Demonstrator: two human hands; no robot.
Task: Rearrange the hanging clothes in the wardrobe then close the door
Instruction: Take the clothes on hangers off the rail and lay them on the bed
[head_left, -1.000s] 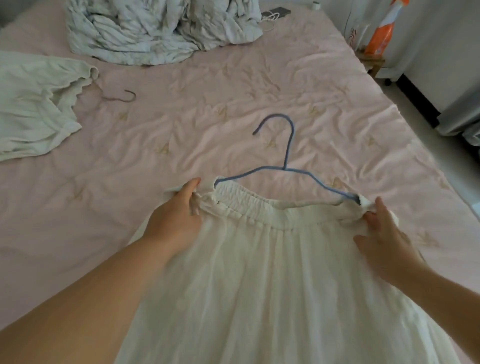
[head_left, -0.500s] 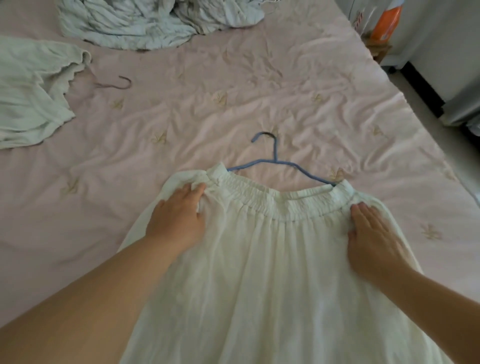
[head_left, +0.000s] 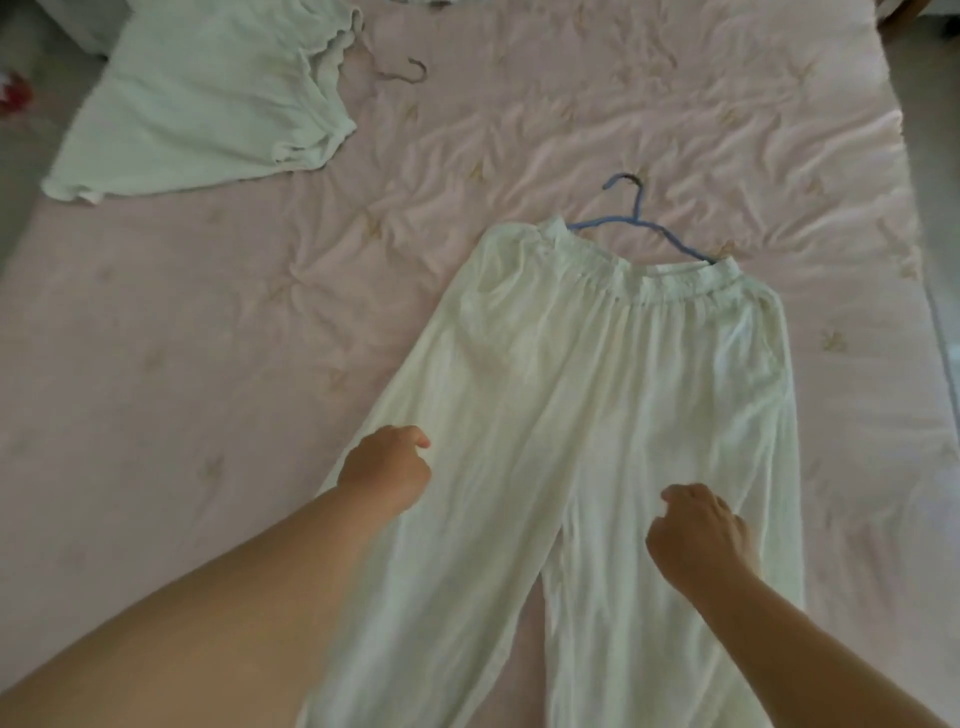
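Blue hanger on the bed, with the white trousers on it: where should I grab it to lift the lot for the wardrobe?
Probably take the blue hanger at the bare neck just under its hook, coming from above. The hook points away from you, clear of the white trousers, whose waistband covers the hanger's lower part. Both the left hand and right hand are down over the legs.

The trousers (head_left: 597, 415) lie on the bed (head_left: 208, 364), the hanger (head_left: 641, 228) at their waistband on the far side. A second garment (head_left: 208, 104) lies far left of the trousers, another hanger (head_left: 405, 73) beside it.
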